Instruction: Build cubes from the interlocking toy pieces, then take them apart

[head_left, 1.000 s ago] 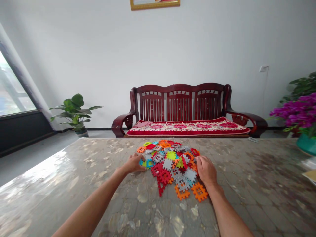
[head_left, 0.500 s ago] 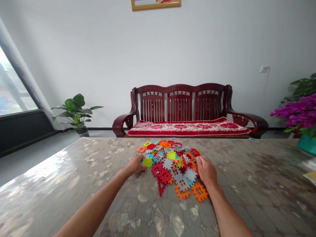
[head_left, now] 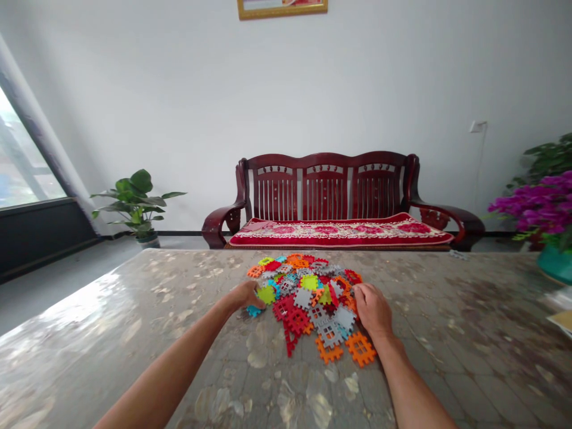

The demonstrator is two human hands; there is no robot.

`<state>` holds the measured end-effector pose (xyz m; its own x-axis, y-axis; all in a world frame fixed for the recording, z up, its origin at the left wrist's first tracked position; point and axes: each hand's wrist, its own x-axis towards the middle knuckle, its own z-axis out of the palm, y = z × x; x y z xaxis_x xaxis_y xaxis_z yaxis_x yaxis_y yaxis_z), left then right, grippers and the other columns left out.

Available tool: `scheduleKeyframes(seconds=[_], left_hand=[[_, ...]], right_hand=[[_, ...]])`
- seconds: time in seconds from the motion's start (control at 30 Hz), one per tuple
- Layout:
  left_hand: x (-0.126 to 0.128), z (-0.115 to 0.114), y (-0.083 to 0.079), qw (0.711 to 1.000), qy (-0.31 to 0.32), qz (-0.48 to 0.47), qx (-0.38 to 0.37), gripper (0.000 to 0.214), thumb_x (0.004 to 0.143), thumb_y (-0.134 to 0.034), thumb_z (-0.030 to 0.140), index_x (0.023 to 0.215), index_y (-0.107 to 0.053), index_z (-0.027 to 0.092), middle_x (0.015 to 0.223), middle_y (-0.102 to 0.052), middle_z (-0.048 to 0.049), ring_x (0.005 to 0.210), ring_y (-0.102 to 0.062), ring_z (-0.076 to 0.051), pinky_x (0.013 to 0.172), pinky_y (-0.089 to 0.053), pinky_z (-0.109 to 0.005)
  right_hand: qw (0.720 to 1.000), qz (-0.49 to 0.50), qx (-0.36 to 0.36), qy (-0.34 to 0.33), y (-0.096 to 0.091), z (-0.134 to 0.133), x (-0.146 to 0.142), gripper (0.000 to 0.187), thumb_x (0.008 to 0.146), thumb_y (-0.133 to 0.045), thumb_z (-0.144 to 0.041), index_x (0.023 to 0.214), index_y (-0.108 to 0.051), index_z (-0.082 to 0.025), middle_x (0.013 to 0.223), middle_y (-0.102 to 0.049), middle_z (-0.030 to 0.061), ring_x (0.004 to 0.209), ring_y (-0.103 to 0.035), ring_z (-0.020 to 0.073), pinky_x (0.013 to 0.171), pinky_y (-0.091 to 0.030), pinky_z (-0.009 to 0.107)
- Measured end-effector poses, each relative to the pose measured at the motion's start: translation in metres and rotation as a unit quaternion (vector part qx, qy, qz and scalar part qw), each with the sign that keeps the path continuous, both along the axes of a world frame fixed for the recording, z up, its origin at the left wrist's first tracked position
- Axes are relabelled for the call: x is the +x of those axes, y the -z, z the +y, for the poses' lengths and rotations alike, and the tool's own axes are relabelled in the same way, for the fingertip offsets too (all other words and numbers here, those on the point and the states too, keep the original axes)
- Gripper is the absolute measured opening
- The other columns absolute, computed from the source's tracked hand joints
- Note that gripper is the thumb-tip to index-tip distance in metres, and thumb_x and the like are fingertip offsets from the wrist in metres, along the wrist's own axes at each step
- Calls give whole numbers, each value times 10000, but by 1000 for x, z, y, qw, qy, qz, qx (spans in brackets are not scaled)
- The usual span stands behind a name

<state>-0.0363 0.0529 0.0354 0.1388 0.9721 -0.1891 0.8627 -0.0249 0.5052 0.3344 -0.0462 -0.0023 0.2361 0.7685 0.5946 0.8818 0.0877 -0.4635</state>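
Note:
A heap of flat plastic interlocking tiles (head_left: 313,292) in red, orange, grey, green and blue lies on the marbled table (head_left: 134,333). My left hand (head_left: 245,295) is at the heap's left edge, fingers closed on a lime green tile (head_left: 267,294), with a blue tile (head_left: 254,310) just below it. My right hand (head_left: 372,308) rests on the heap's right edge, fingers curled over the tiles; what they grip is hidden. Two orange tiles (head_left: 360,347) lie at the near edge beside my right wrist.
A dark red wooden bench (head_left: 330,199) with a red cushion stands behind the table. A green potted plant (head_left: 136,202) sits on the floor at left. Purple flowers in a teal pot (head_left: 547,220) stand at the table's right end, near some papers (head_left: 563,316).
My left hand has lifted the lime green tile off the heap's left edge, and a blue tile now shows beneath it. My right hand has stayed put.

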Motion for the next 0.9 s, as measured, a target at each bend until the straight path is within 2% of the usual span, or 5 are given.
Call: scheduleKeyframes(seconds=[0.2,0.37,0.53,0.73,0.9], left_hand=[[7,-9,-6,998,5,-60,-29,339,410,-737,278,706,-602,184,613,-594,42,722,-589,-201,562,-404,-233],[16,-18,-14,988,4,-145,-61,387,495,-728,346,819,-611,171,637,-607,39,596,-565,-145,502,-394,-219],[23,-18,-34,975,-1,-215,-55,478,513,-771,405,895,-612,166,694,-621,28,590,-567,-128,494,-390,-213],[57,-20,-57,922,54,-379,-47,595,574,-808,444,1059,-615,157,860,-687,-25,702,-628,-132,630,-492,-242],[60,1,-57,970,14,-225,89,485,768,-654,471,1125,-624,143,922,-709,-62,823,-661,-175,703,-514,-268]], right_hand=[[1000,1,-10,1,-2,-1,-1,372,947,-348,-348,903,-688,-202,976,-701,83,914,-599,200,842,-405,303],[1000,6,1,1,-2,-2,-1,357,935,-365,-339,880,-694,-212,959,-706,73,896,-602,194,820,-410,298],[1000,7,-5,-2,-3,-1,-1,356,933,-363,-341,885,-693,-215,958,-707,71,894,-603,195,817,-412,298],[1000,3,-17,5,-5,-3,-3,364,933,-353,-335,874,-690,-210,960,-706,76,900,-609,199,824,-410,300],[1000,9,-13,8,-6,-4,-3,370,938,-344,-341,862,-684,-217,977,-707,77,902,-609,197,827,-413,299]])
